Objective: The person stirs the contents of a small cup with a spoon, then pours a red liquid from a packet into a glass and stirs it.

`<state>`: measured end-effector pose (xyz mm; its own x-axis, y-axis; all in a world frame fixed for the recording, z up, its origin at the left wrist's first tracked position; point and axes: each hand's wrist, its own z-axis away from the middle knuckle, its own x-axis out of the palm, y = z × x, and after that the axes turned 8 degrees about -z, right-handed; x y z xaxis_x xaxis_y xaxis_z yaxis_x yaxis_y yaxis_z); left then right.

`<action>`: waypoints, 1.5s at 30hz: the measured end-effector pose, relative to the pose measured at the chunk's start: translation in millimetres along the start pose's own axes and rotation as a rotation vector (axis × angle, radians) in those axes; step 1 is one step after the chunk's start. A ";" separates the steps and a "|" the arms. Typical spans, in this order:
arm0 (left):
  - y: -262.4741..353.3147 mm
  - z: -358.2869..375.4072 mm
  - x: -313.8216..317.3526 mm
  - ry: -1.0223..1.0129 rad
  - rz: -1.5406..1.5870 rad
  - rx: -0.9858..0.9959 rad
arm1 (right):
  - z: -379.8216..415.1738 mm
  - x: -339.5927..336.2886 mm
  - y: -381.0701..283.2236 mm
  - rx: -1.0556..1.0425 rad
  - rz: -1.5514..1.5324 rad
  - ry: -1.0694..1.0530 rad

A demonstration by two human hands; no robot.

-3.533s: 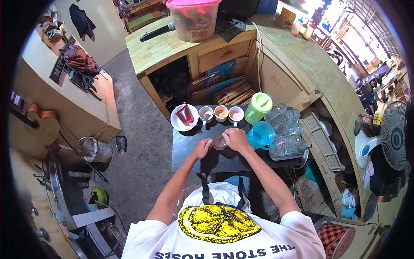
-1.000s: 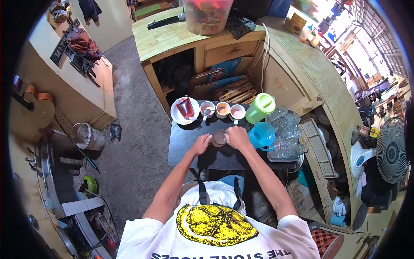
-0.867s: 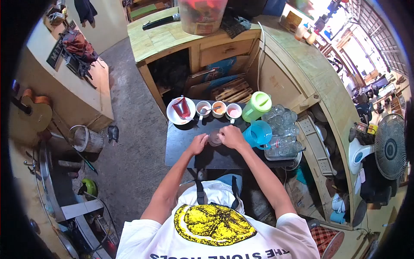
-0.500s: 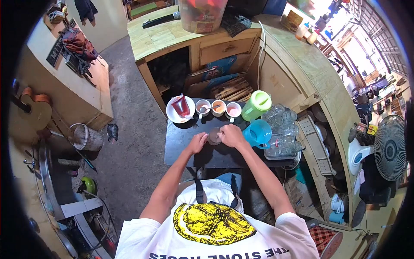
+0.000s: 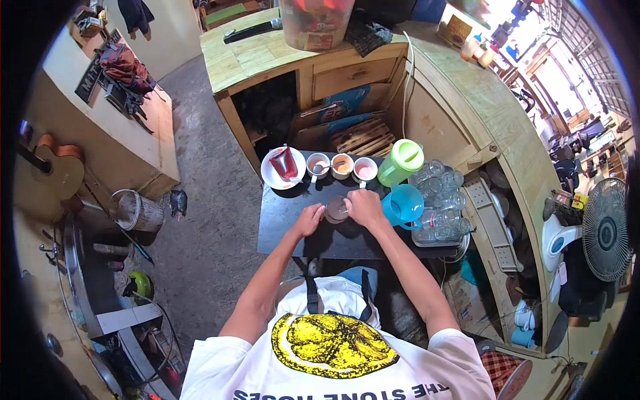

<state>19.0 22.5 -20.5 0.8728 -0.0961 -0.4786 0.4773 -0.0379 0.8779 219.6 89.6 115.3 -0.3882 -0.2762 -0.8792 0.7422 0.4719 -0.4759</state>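
On the dark table [image 5: 287, 233], a round clear glass mug [image 5: 337, 210] stands between my hands, seen from above. My left hand [image 5: 310, 220] has its curled fingers against the mug's left side. My right hand [image 5: 365, 208] is closed at its right side, hiding part of the rim. Beyond them, in a row, are a white bowl [image 5: 272, 180] with a red pouch [image 5: 285, 165] in it and three cups: a left cup [image 5: 318, 175], a middle cup [image 5: 342, 175] with a spoon across it, and a right cup [image 5: 365, 180] with pinkish contents.
A blue pitcher [image 5: 403, 205] stands right of my right hand, with a green lidded pitcher [image 5: 400, 163] behind it. Several glass jars [image 5: 440, 217] crowd the table's right end. A wooden counter [image 5: 253, 57] curves around the far side, and a fan [image 5: 607, 230] stands at right.
The whole view has shifted slightly to the right. Both hands stay at the glass mug, with no clear movement of the things on the table.
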 end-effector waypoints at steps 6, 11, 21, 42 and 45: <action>1.5 0.4 0.1 -0.026 0.018 -0.044 | 2.6 -1.6 -3.3 -0.097 -0.044 -0.061; -2.2 1.6 1.5 -0.015 0.008 -0.030 | 2.2 -0.1 -4.2 -0.096 0.007 0.062; -1.6 1.0 1.9 0.010 0.006 0.000 | 3.5 -2.2 -6.1 -0.122 -0.055 0.060; 1.2 0.8 0.3 -0.003 0.011 -0.015 | 6.8 3.4 -3.7 -0.126 -0.048 0.049; -0.6 0.5 0.5 0.012 0.001 0.009 | 2.9 2.0 -3.9 -0.084 -0.002 0.083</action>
<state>19.1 22.0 -21.2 0.8745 -0.0842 -0.4777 0.4755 -0.0467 0.8785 217.4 84.8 115.5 -0.4361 -0.2082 -0.8755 0.6945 0.5408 -0.4745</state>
